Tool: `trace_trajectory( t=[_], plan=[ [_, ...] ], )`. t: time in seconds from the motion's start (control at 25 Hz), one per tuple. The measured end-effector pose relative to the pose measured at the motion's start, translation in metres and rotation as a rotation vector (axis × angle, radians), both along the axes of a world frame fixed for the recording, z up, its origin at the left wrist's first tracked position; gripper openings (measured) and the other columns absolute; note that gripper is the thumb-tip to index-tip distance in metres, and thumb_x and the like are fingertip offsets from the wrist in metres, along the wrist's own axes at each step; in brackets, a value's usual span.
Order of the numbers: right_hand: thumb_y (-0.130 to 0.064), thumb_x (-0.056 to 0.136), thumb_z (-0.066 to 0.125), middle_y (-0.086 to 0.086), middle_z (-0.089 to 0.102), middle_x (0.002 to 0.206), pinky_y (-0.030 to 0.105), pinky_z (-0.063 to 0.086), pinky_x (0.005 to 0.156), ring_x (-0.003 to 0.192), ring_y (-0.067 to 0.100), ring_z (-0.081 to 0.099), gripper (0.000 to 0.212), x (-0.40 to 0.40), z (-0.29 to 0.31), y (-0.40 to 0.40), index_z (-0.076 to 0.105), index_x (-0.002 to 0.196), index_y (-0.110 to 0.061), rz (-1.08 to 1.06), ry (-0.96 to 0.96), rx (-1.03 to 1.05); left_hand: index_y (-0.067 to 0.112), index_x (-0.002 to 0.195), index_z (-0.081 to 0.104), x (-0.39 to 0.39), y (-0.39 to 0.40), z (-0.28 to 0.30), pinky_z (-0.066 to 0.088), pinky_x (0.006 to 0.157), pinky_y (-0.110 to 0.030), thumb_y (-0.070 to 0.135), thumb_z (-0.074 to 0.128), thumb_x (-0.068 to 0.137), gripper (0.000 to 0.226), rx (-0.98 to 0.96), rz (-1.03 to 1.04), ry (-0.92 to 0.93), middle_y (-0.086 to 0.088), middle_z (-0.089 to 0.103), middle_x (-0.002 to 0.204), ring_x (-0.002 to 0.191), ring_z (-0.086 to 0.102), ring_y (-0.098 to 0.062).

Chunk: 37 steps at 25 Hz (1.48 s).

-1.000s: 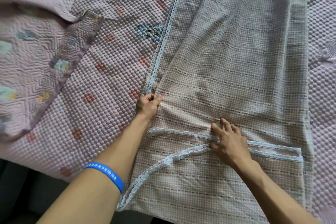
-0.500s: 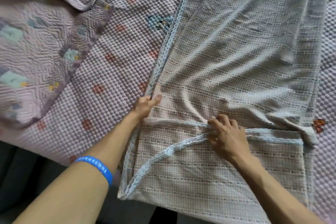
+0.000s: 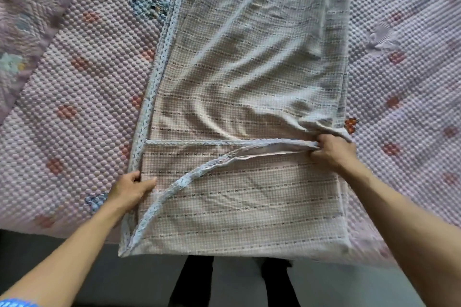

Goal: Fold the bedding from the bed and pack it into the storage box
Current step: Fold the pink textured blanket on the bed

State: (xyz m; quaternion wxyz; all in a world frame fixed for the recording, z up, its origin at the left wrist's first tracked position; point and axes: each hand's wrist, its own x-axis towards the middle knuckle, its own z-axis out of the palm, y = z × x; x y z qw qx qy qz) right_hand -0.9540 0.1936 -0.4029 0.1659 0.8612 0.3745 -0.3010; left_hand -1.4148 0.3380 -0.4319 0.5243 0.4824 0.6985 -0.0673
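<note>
Two hands were on the bedding when I logged this from the remote desk. Biggest thing in view was the bed cover [image 3: 82, 97], pink, bubble-textured, spread under everything. On it lay the checked blanket [image 3: 249, 70], folded lengthwise into a long strip that ran away from me, its near end hanging just past the bed edge above the dark floor [image 3: 237, 281]. A quilted spread [image 3: 22, 32] sat well left of the blanket, bunched at the far corner. No storage box in view.

Lace trim [image 3: 159, 70] ran down the blanket's left edge; a second lace line crossed it where a flap of the near end lay folded over, and one loose lace edge curved out of line below that.

Left hand [image 3: 129, 188] was at the blanket's near left edge, thumb on top and fingers curled under, pinching the lace border. Right hand [image 3: 333, 152] was at the blanket's right edge, fingers curled tight around the gathered lace hem.

My read on handling: thin, light, very floppy cloth that wrinkles and drifts, not slippery, not fragile. The layers looked likely to slide apart unless held together. The best hold seemed to be at the hemmed corners and lace border, all layers pinched at once and pulled taut before laying the next fold. Folding looked partway done, packing not started.
</note>
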Motion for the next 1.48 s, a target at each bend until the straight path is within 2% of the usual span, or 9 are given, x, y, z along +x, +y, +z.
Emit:
trace_trajectory(
  t=[0.16,0.28,0.44,0.76,0.88,1.0,1.12,1.32,1.48],
  plan=[
    [-0.048,0.075,0.075,0.012,0.059,0.114,0.048,0.049,0.092,0.107,0.032,0.057,0.056,0.018,-0.01,-0.046,0.052,0.114,-0.015,-0.644,0.053,0.508,-0.001,0.132,0.053,0.036,0.021,-0.003,0.046,0.101,-0.042,0.038,0.081,0.075,0.075,0.128,0.096,-0.099,-0.01,0.061,0.127,0.112,0.06,-0.028],
    [-0.04,0.08,0.077,0.003,0.069,0.095,0.042,0.055,0.079,0.088,0.023,0.066,0.039,-0.011,-0.011,-0.093,0.056,0.103,-0.017,-0.927,0.387,0.52,-0.002,0.138,0.043,0.049,0.004,-0.01,0.042,0.106,-0.045,0.03,0.082,0.077,0.079,0.213,0.009,0.09,-0.013,0.053,0.136,0.12,0.054,-0.029],
    [-0.025,0.095,0.061,0.0,0.058,0.065,0.031,0.037,0.056,0.069,0.022,0.056,0.026,-0.04,-0.003,-0.163,0.058,0.072,-0.014,-0.743,0.358,0.398,-0.003,0.11,0.063,0.056,-0.022,-0.007,0.051,0.084,-0.041,0.017,0.074,0.082,0.036,0.25,-0.162,0.329,-0.024,0.067,0.111,0.098,0.063,-0.04],
    [-0.027,0.095,0.055,0.004,0.057,0.068,0.03,0.035,0.062,0.078,0.021,0.059,0.038,-0.039,-0.009,-0.21,0.048,0.059,-0.018,-0.691,0.376,0.166,-0.002,0.106,0.064,0.065,-0.03,0.002,0.054,0.079,-0.041,0.018,0.073,0.076,0.037,0.137,-0.164,0.434,-0.025,0.069,0.105,0.093,0.067,-0.039],
    [-0.029,0.081,0.057,0.005,0.062,0.091,0.037,0.047,0.076,0.087,0.027,0.06,0.013,-0.042,0.008,-0.197,0.054,0.085,-0.018,-0.61,0.094,0.194,-0.004,0.106,0.061,0.09,-0.026,0.017,0.053,0.08,-0.043,0.018,0.075,0.078,0.038,0.207,-0.116,0.363,-0.027,0.068,0.105,0.096,0.065,-0.041],
    [-0.016,0.078,0.059,0.01,0.057,0.113,0.045,0.041,0.087,0.103,0.032,0.053,0.035,-0.036,0.021,-0.147,0.051,0.113,-0.012,-0.419,-0.184,0.444,-0.006,0.126,0.055,0.134,0.003,0.027,0.042,0.084,-0.036,0.025,0.07,0.088,0.051,0.27,0.003,0.193,-0.022,0.06,0.126,0.115,0.056,-0.036],
    [-0.02,0.081,0.056,0.007,0.059,0.117,0.048,0.044,0.088,0.104,0.031,0.053,0.037,-0.052,0.019,-0.063,0.054,0.118,-0.017,-0.16,-0.053,0.591,-0.005,0.139,0.045,0.169,0.055,0.03,0.037,0.097,-0.033,0.035,0.063,0.092,0.064,0.348,0.071,0.096,-0.018,0.049,0.141,0.13,0.046,-0.033],
    [-0.052,0.092,0.048,-0.001,0.029,0.158,0.051,0.029,0.109,0.141,0.029,0.029,0.058,-0.101,-0.022,0.022,0.038,0.145,-0.033,0.102,0.19,0.398,0.012,0.091,0.064,0.201,0.16,0.012,0.037,0.065,-0.029,0.041,0.061,0.082,0.03,0.563,0.17,-0.036,-0.008,0.06,0.085,0.08,0.055,-0.019],
    [-0.063,0.086,0.042,-0.001,0.027,0.159,0.047,0.029,0.105,0.143,0.027,0.031,0.067,-0.122,-0.032,0.019,0.031,0.147,-0.038,0.161,0.09,0.316,0.008,0.089,0.063,0.165,0.173,-0.006,0.035,0.067,-0.031,0.024,0.057,0.095,0.018,0.569,0.047,0.114,-0.011,0.059,0.085,0.081,0.057,-0.023]
  ],
)
